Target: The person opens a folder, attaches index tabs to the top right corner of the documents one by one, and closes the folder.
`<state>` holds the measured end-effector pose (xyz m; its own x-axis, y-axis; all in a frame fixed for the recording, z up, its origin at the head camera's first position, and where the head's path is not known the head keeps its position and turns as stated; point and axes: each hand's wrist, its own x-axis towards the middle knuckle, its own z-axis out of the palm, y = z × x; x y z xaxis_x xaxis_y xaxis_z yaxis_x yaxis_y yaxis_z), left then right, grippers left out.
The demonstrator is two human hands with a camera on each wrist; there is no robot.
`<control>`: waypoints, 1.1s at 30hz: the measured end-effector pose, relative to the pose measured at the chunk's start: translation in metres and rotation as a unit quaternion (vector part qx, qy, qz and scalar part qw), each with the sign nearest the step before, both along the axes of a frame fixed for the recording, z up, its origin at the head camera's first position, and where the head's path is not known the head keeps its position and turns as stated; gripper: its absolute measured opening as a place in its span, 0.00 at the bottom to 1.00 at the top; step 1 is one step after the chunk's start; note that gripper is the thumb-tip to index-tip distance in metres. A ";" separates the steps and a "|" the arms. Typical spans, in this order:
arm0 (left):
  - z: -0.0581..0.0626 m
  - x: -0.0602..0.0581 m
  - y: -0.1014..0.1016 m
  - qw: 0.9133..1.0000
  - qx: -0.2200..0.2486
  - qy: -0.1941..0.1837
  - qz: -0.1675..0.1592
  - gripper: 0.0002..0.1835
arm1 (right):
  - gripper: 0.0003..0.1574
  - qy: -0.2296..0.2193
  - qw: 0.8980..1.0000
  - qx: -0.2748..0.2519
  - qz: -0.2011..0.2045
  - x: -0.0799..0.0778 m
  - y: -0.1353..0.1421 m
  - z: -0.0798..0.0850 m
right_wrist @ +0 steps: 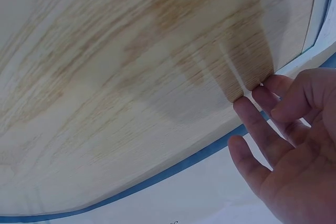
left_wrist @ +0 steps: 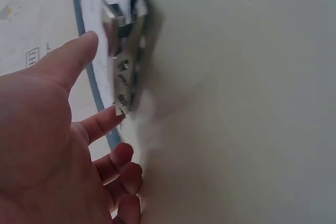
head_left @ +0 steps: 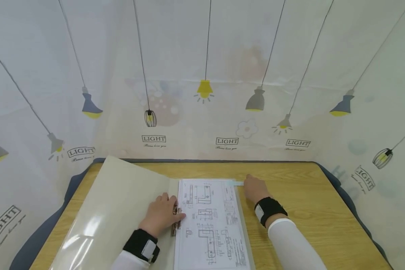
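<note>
A pale folder point(head_left: 128, 202) lies opened out, its cover spread to the left. On its right side is a stack of drawing sheets point(head_left: 219, 213), the top one printed with technical drawings. My left hand point(head_left: 160, 213) rests at the metal clip point(left_wrist: 126, 61) along the folder's spine, thumb reaching over the sheets' left edge and fingers loosely bent. At the upper right corner of the sheets, a narrow pale blue strip point(head_left: 238, 183) sticks out to the side. My right hand point(head_left: 254, 189) pinches its outer end between thumb and forefinger; the other fingertips point(right_wrist: 242, 103) touch the table.
The wooden table point(head_left: 307, 210) has a dark blue-grey rim point(head_left: 222, 161). Behind it and to both sides hangs a pale cloth point(head_left: 182, 56) printed with lamps. Glare shows on the folder's cover.
</note>
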<state>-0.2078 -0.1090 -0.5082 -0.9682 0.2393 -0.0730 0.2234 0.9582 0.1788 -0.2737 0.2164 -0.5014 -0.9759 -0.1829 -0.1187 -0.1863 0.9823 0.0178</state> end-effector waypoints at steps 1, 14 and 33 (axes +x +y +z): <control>-0.002 -0.001 -0.001 1.000 0.000 0.001 0.002 0.35 | 0.13 -0.001 1.000 0.000 0.000 0.000 -0.001 0.000; -0.006 -0.009 0.000 1.000 -0.019 -0.011 0.012 0.36 | 0.12 0.003 1.000 -0.016 0.004 -0.002 0.003 -0.003; -0.006 -0.008 0.005 0.998 -0.020 -0.031 0.041 0.40 | 0.17 0.029 0.995 -0.070 -0.060 0.003 0.003 -0.011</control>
